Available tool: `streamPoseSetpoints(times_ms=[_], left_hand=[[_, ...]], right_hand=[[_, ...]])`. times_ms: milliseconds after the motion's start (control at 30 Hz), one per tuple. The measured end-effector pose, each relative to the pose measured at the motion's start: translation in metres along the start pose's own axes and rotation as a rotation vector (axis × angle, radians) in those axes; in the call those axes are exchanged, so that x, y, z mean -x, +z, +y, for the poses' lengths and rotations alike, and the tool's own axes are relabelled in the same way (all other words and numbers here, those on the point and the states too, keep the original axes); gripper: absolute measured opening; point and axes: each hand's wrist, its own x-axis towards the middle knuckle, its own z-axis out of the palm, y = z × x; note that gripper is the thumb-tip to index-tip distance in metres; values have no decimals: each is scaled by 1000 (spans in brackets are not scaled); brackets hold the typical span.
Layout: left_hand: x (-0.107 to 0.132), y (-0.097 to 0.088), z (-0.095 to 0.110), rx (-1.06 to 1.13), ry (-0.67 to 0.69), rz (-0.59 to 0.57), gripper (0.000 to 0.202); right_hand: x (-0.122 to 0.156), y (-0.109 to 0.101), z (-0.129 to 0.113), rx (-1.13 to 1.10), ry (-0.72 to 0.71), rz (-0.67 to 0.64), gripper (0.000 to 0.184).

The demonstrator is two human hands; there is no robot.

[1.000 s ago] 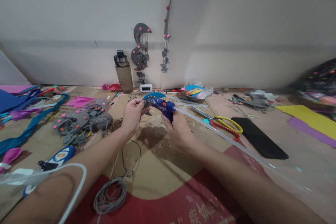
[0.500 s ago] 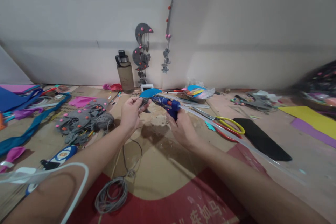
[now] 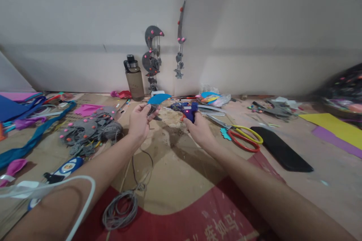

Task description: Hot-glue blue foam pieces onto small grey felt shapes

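Note:
Between the fingertips of my left hand (image 3: 139, 122) is a blue felt piece (image 3: 160, 98), leaf-shaped and pointing up to the right. A bit of grey felt shows below it in the same pinch. My right hand (image 3: 198, 130) is wrapped round the handle of a blue hot glue gun (image 3: 190, 111), with a small red light on its body. The nozzle points left and stays apart from the felt. From under my left hand grey yarn (image 3: 120, 211) trails down to a loose coil on the cardboard.
Red-and-yellow-handled scissors (image 3: 244, 137) and a black phone-like slab (image 3: 283, 150) lie on the right. Grey felt crescents with pompoms (image 3: 87, 126) are heaped left. A water bottle (image 3: 134, 81) stands by the wall, near hanging felt moons (image 3: 152, 51). A white cable (image 3: 89, 184) crosses my left forearm.
The glue gun has moved right, away from the felt, and turned; its long clear glue stick no longer shows. My left hand has hardly moved, with the blue felt tilted slightly differently.

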Motion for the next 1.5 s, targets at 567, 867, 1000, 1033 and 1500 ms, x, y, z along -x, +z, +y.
streamPoseSetpoints(times_ms=[567,867,1000,1033,1500], left_hand=[[24,7,16,-583,485,-189,14],[20,10,25,-480,443,-102,13],[16,13,16,-259,262,-162,16],[16,14,15,-212,218,-184,17],[18,16,13,10,-23,-223,13]], right_hand=[[-1,35,-44,-568,-37,-109,24],[-4,53,-71,-923,121,-147,34],[-1,40,-67,-722,-79,-48,20],[-1,38,-66,-676,-132,-30,16],[-2,36,-54,-438,-170,76,18]])
